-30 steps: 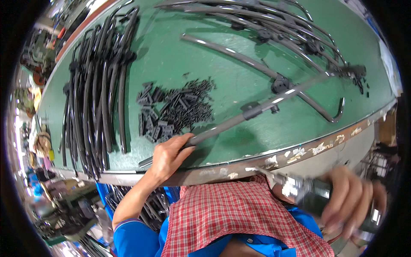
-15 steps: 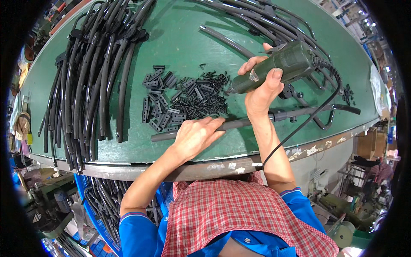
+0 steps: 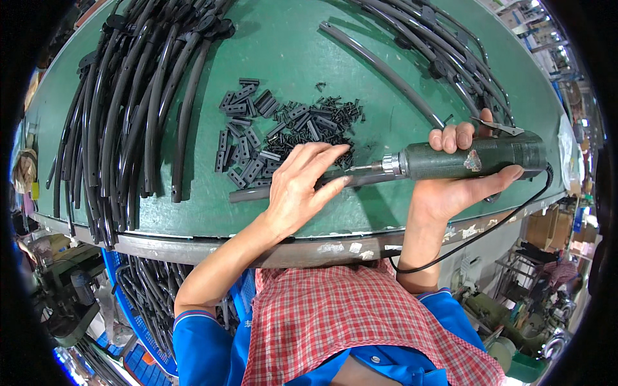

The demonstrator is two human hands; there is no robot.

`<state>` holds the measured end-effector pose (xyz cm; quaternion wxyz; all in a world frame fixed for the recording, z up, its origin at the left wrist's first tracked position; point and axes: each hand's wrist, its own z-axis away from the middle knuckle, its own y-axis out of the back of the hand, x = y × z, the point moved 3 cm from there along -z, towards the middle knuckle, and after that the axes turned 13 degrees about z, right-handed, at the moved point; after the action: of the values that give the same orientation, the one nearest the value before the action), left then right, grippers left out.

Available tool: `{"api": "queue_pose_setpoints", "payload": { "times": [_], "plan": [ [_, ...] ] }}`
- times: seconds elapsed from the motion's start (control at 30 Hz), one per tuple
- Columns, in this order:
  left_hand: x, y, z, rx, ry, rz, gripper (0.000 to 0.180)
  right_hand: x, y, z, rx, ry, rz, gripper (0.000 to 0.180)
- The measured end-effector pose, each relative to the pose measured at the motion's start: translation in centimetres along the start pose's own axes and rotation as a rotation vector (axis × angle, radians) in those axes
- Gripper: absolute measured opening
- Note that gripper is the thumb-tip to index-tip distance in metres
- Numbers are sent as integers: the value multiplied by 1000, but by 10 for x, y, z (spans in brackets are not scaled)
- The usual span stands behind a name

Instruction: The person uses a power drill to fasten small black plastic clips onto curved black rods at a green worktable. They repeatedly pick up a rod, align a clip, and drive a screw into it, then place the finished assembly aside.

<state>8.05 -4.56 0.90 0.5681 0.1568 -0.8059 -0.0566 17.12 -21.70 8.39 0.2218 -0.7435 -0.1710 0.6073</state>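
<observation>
My right hand (image 3: 450, 174) is wrapped round a dark green electric screwdriver (image 3: 473, 156), held level with its bit (image 3: 365, 168) pointing left. My left hand (image 3: 299, 183) is over a dark metal tube (image 3: 251, 194) lying near the table's front edge. Its thumb and forefinger are apart, one on each side of the bit's tip, and no held thing shows between them. Just beyond the fingertips lies a pile of small black screws (image 3: 331, 122). Several black rectangular blocks with holes (image 3: 248, 145) are scattered to its left. The screwdriver and right hand cover part of the tube.
Bundles of black bent tubes lie on the green table (image 3: 270, 38), one bundle (image 3: 138, 96) at left, another (image 3: 444, 58) at far right. A single tube (image 3: 386, 71) slants beyond the screwdriver. The power cord (image 3: 476, 238) loops over the front edge. Below stands a blue crate (image 3: 129, 296) of tubes.
The screwdriver has moved right and nearer, swinging level over the tube. My left hand has come off the tube, its thumb and forefinger spreading. The view has shifted slightly.
</observation>
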Motion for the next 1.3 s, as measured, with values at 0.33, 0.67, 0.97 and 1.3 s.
{"api": "queue_pose_setpoints", "payload": {
  "times": [0.33,0.67,0.97,1.3],
  "plan": [
    [-7,1,1,-72,-72,30,19,4,-3,9,-58,-26,-10,88],
    [3,-5,3,-128,-276,-169,21,5,-3,17,-165,-6,-6,90],
    [13,8,6,-250,-155,-49,44,14,34,9,142,-208,-47,77],
    [-10,19,-43,-107,-109,-453,23,35,52,35,249,-468,-113,68]
  ]
}}
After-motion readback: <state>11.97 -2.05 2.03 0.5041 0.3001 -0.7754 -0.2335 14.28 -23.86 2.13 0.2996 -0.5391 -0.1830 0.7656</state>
